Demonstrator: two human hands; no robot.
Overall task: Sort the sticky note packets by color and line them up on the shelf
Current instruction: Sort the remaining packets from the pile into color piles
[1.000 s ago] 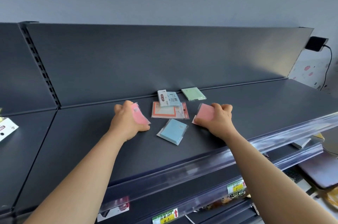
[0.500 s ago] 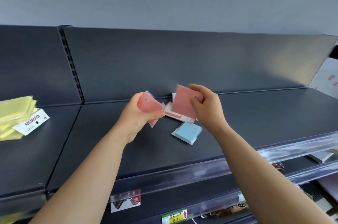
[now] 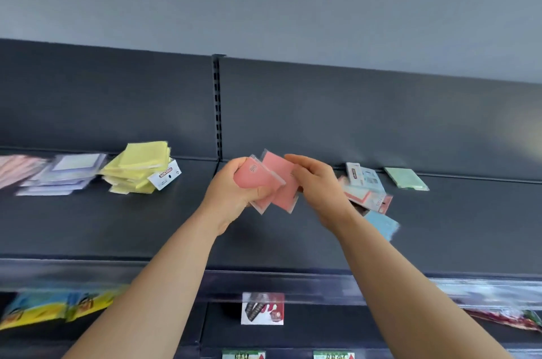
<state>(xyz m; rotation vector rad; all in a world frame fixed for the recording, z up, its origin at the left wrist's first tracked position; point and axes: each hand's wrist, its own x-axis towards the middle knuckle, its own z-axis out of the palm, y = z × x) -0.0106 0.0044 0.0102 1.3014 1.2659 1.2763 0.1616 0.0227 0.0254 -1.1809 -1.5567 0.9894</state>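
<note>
At your nine o'clock on the shelf [image 3: 88,226] sit the sorted piles: a blurred pink stack [image 3: 17,170], a lavender stack [image 3: 63,175], then the yellow stack [image 3: 136,168]. Dead centre, your left hand [image 3: 231,197] grips a pink packet [image 3: 253,179] fanned over a second pink packet [image 3: 280,185]. Your right hand [image 3: 321,193] touches that one's edge; I cannot tell whether it pinches. The wrapping looks slick, so a loose fan could slide and drop. At three o'clock lie the mixed packets [image 3: 366,194], a blue packet [image 3: 382,223] and a green packet [image 3: 406,179].
</note>
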